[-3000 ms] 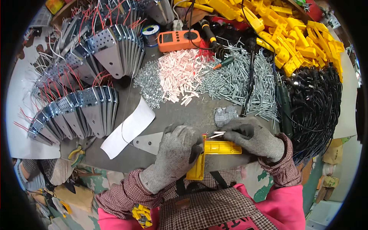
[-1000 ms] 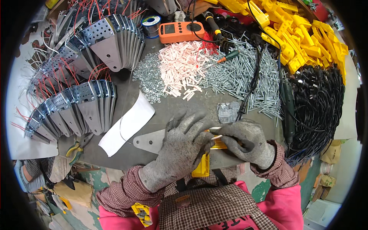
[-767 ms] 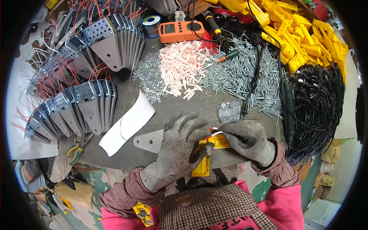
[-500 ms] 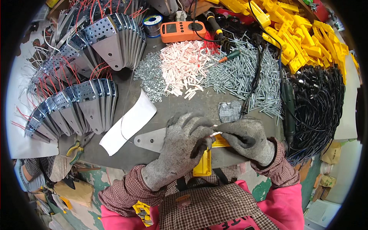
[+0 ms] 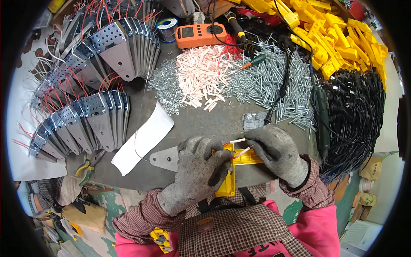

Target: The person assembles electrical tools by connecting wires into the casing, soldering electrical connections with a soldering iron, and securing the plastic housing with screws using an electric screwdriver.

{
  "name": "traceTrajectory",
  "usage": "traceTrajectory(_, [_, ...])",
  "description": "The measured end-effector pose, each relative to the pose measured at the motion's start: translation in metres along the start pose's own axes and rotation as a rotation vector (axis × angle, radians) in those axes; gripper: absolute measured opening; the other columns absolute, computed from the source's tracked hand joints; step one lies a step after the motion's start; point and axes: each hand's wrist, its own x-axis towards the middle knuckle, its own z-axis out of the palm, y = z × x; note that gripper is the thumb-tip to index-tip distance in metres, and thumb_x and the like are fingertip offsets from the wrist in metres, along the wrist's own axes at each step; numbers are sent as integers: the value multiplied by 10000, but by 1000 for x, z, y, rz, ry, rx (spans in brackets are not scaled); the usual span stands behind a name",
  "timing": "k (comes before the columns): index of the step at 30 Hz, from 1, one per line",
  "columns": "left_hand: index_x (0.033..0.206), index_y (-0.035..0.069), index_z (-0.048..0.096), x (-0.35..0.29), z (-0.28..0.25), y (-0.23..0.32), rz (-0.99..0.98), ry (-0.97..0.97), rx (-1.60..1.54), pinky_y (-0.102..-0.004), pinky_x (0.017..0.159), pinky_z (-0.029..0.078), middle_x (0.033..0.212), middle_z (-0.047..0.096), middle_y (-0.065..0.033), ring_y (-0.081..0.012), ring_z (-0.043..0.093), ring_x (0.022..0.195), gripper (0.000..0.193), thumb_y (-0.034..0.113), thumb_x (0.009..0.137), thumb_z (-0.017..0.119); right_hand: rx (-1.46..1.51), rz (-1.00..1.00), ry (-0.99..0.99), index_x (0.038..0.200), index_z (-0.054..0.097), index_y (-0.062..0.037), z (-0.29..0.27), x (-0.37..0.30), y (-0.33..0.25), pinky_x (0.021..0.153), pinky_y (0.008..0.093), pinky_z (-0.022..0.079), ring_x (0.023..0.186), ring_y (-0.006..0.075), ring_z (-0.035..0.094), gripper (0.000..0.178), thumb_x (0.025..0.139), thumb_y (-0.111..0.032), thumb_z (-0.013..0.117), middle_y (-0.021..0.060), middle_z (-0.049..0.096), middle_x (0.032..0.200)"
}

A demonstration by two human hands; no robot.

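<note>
My left hand (image 5: 195,173), in a grey glove, is closed with its fingertips at two thin red wires, beside a yellow plastic housing (image 5: 230,184). A flat grey metal plate (image 5: 165,159) with holes sticks out to the left from under this hand. My right hand (image 5: 280,154), gloved too, pinches dark wire ends at the right. Between the hands run two white sleeves (image 5: 237,141), one on each wire, above the housing's sideways arm (image 5: 250,158). Both palms and the wire ends inside the fingers are hidden.
Beyond my hands lie heaps of nuts (image 5: 165,88), pale sleeves (image 5: 199,75) and screws (image 5: 295,94). Perforated metal brackets (image 5: 100,111) stand at left, near pliers (image 5: 87,169) and a white strip (image 5: 145,137). Yellow parts (image 5: 338,43) and black cables (image 5: 353,115) fill the right. An orange meter (image 5: 201,35) sits behind.
My hands have drawn slightly apart, the left toward the left and the right toward the right. The two sleeved wires and more of the yellow housing now show between them.
</note>
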Motion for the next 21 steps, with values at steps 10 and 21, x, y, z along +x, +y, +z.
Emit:
traceTrajectory(10, [1064, 140, 659, 4, 2, 3, -9, -59, 53, -490, 887, 377, 1010, 580, -76, -320, 529, 983, 319, 93, 756, 724, -164, -99, -167, 1145, 648, -118, -5, 1, 7, 712, 410, 510, 767, 286, 649, 288, 871, -204, 667, 93, 649, 811])
traceTrajectory(21, [1106, 126, 666, -4, -4, 21, 45, -114, 250, -524, 971, 370, 1128, 586, -79, -315, 523, 1116, 373, 165, 740, 726, -232, -9, -32, 845, 602, -111, 38, 22, 30, 625, 418, 483, 672, 294, 636, 72, 868, -177, 619, 94, 613, 692])
